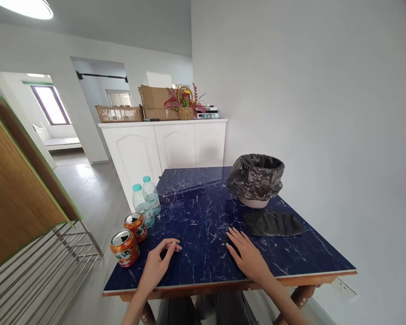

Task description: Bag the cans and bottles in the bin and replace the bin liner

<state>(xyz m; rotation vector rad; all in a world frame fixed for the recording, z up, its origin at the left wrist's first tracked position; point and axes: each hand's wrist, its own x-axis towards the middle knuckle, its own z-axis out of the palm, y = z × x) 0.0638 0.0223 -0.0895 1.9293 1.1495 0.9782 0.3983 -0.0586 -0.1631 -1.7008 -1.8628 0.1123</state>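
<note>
My left hand rests near the table's front edge, fingers curled and thumb against them, with nothing visible in it. Flat on the blue marbled table, my right hand has its fingers spread and is empty. Left of my left hand stand two opened orange cans, one nearer and one behind. Two clear bottles with teal caps, one in front and one farther back, stand beyond the cans. A bin lined with a black bag is at the right, behind a folded black bag.
Behind the table is a white cabinet carrying cardboard boxes and a flower basket. A metal rack and a wooden panel stand at the left. The wall runs along the right.
</note>
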